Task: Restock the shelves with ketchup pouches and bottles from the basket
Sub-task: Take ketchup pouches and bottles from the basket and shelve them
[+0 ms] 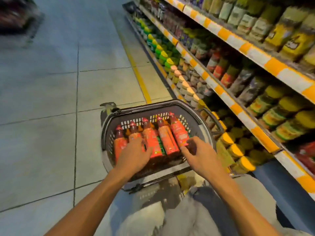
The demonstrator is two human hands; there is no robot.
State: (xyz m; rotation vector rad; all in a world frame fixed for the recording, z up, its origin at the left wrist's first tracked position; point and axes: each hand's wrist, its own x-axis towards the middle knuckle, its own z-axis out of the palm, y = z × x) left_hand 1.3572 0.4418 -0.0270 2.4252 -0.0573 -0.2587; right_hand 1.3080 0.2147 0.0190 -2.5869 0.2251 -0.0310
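dark plastic slotted basket (190,114) on tiled floor, five red ketchup bottles (167,140) inside, left hand (134,153) flat on bottles, right hand (198,150) pinching rightmost bottle

We see a pale tiled floor (51,92) with a yellow line (139,79) running along the rack's foot. Green-capped bottles (159,51) stand low, yellow-lidded jars (238,150) lower right, dark packets (245,82) between. A blurred dark object (15,16) sits upper left.

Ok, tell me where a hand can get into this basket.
Bottles lie packed side by side across the basket. Bare gaps: behind the caps at the far mesh wall, and at the near rim between left hand and right hand.
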